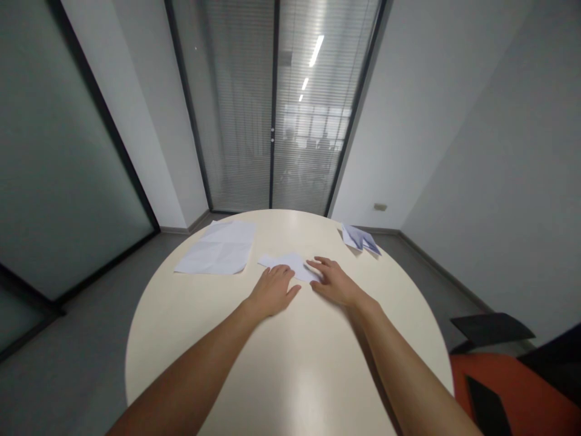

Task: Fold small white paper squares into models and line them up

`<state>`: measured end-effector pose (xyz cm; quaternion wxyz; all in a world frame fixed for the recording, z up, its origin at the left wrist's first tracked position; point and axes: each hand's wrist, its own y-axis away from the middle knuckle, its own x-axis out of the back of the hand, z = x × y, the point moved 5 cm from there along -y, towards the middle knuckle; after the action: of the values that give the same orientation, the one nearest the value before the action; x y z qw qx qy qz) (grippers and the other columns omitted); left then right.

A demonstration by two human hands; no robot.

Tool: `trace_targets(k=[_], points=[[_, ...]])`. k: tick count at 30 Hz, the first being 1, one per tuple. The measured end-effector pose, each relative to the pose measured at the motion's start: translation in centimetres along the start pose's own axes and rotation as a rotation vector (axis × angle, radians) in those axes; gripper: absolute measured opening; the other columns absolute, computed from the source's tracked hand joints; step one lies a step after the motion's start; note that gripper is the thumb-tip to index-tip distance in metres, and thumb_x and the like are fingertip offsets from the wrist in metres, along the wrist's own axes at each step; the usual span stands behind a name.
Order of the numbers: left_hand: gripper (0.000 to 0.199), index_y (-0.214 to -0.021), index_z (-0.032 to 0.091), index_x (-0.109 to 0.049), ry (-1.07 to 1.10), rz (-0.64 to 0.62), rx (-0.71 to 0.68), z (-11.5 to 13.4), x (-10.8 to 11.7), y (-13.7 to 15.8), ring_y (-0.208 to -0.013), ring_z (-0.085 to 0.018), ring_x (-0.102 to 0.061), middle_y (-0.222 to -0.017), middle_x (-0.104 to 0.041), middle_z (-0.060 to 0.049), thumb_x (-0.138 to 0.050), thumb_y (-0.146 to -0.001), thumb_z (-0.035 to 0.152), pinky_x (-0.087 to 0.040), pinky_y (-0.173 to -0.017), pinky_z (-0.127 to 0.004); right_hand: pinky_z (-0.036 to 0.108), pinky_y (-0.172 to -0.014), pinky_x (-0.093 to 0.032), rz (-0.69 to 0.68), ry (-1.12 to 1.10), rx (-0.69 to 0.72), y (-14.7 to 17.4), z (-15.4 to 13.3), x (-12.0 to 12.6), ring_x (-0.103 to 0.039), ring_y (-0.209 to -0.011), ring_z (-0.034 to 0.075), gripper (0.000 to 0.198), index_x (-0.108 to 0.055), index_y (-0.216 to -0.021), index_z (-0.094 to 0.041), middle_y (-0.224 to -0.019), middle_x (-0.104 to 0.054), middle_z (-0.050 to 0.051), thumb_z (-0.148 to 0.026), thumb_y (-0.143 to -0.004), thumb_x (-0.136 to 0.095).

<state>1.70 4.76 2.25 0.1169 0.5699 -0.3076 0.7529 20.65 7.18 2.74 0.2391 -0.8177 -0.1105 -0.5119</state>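
Glass panel, far L (68,151): frosted, dark-framed; we see it beyond the tbl.
White sheets (218,248): flat on our L side of tbl, creases showing; L edge near tbl rim.
Our left hand (273,289): palm down, not gripping; fingertips at near edge of middle paper, thumb spread out toward R.
Glass partition (240,121): straight ahead past tbl, dark frame, blinds w/ light strips showing on its R half.
Middle paper (293,261): white, on tbl ctr, btwn & just beyond our hands; partly covered, so we can't tell its full shape.
Round table (281,369): cream top, under everything we handle.
Our right hand (333,281): fingers & thumb parted, fingertips over R end of middle paper; near L hand, not touching it.
Folded paper (361,238): far R of tbl, propped up in creases, bluish shading.
Wall plate (380,207): low on wall, R of folded paper.
Chair (512,387): orange seat, black armrests, beside tbl at our R.
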Motion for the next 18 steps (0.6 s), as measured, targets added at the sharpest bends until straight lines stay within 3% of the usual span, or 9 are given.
trace_targets(k=[5,9,13,18], points=[[0.040,-0.123,0.016,-0.062,-0.004,0.008,-0.011,0.1,0.1,0.0,-0.124,-0.029,-0.053,-0.129,-0.062,-0.014,-0.045,-0.101,0.044,-0.040,-0.105,-0.044,0.053,-0.115,-0.034,-0.100,-0.108,0.088,0.1,-1.3,-0.3,-0.045,-0.138,0.034,0.035,-0.076,-0.117,-0.022,-0.145,-0.055,0.015,-0.034,-0.085,-0.066],[0.042,-0.114,0.015,-0.065,-0.007,-0.003,0.009,0.4,0.4,-0.1,-0.117,-0.031,-0.056,-0.121,-0.066,-0.014,-0.042,-0.101,0.048,-0.043,-0.099,-0.044,0.052,-0.116,-0.034,-0.169,-0.235,0.088,0.0,-2.2,-0.4,-0.044,-0.141,0.030,0.028,-0.080,-0.103,-0.022,-0.135,-0.065,0.010,-0.021,-0.084,-0.059],[0.044,-0.114,0.015,-0.062,0.025,-0.017,0.046,0.6,0.7,-0.1,-0.112,-0.030,-0.058,-0.116,-0.067,-0.014,-0.047,-0.098,0.053,-0.043,-0.094,-0.043,0.042,-0.108,-0.045,-0.211,-0.391,0.055,-0.1,-2.4,-0.6,-0.050,-0.136,0.026,0.043,-0.079,-0.106,-0.025,-0.126,-0.071,0.005,-0.009,-0.078,-0.050],[0.047,-0.118,0.017,-0.061,0.020,-0.031,0.026,0.8,0.8,0.1,-0.113,-0.031,-0.059,-0.119,-0.065,-0.013,-0.057,-0.091,0.055,-0.042,-0.097,-0.045,0.037,-0.093,-0.054,-0.130,-0.420,0.038,-0.1,-1.6,-0.7,-0.068,-0.106,0.023,0.048,-0.073,-0.118,-0.022,-0.126,-0.071,0.007,-0.009,-0.076,-0.056]])
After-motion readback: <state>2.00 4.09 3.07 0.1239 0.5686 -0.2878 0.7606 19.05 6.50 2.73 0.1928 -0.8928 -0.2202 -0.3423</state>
